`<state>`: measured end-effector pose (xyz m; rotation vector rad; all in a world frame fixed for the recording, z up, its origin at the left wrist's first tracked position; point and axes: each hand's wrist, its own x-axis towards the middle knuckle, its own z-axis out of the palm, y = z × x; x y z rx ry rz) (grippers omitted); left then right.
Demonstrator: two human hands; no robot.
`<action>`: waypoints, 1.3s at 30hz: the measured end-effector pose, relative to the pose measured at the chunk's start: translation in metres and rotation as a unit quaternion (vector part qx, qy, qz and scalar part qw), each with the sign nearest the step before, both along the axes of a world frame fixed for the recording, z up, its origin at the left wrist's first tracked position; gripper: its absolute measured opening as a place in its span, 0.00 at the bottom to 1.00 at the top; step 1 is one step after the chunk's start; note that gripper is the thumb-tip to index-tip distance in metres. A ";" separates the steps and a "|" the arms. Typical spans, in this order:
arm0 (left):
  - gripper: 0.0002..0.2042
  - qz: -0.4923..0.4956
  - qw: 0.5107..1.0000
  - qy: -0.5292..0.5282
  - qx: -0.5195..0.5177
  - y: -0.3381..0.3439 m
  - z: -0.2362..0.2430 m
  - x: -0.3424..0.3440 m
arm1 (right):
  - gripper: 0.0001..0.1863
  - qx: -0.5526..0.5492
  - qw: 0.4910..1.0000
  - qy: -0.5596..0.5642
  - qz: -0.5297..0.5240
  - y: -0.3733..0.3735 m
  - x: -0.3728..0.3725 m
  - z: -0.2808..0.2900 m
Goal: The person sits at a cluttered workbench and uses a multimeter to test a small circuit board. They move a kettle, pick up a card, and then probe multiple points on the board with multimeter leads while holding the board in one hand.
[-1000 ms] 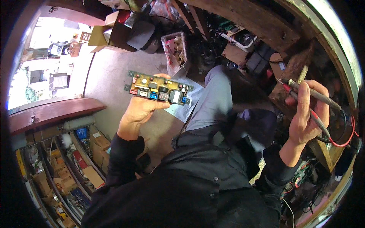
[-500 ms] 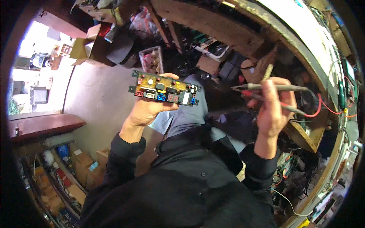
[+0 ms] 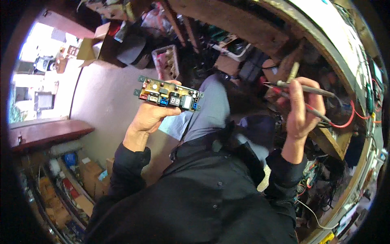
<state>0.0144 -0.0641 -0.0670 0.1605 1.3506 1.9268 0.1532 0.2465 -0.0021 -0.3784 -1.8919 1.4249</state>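
Note:
My left hand (image 3: 147, 120) grips a long circuit board (image 3: 166, 91) from beneath, thumb along its lower edge, component side showing, with coloured connectors, a small two-digit display and mounting tabs at its ends. To the right, my right hand (image 3: 302, 107) has its fingers wrapped around two meter probes (image 3: 315, 90), one black-tipped and one red, held crosswise with their points toward the board but apart from it. A red lead (image 3: 352, 112) loops from the probes toward the right edge.
My legs (image 3: 207, 103) are below the board, beside a pale sheet (image 3: 172, 126). Cardboard boxes (image 3: 90, 50), a plastic crate (image 3: 165, 61) and clutter lie ahead. A cluttered wooden bench edge (image 3: 286, 22) curves around the right. Shelves of small cartons (image 3: 75, 193) stand lower left, under a red ledge (image 3: 53, 136).
The view has shifted slightly. My right hand with the probes came leftward toward the board, then drew back a little to the right. My left hand still holds the board similarly.

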 end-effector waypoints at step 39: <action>0.36 -0.051 0.995 0.020 0.087 0.060 -0.001 0.019 | 0.05 -0.125 0.988 -0.044 0.079 -0.045 0.006 -0.006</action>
